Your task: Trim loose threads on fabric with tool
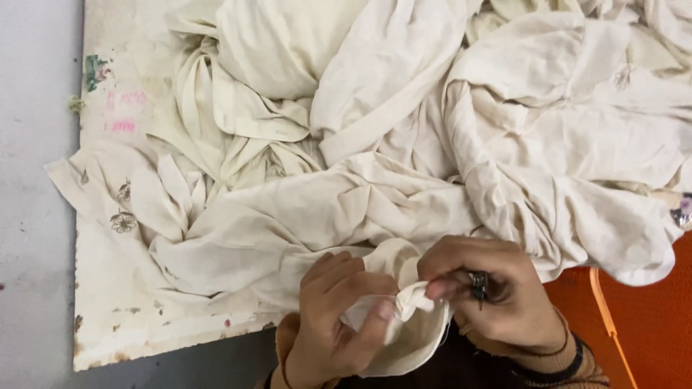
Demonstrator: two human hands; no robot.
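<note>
Left hand (335, 320) and right hand (490, 292) close together, fingers pinched.

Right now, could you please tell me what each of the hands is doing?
Left hand: closed, pinching the cream cloth.
Right hand: closed on the same cloth and a small dark metal tool.

A heap of cloth (404, 144) is spread on a board (108, 331), beyond both hands. A fold of it (404, 302) is pinched between the left hand (331, 324) and the right hand (490, 295). A small tool (478, 285) is held in the right hand. Floor (32, 216) is seen left of the left hand.
</note>
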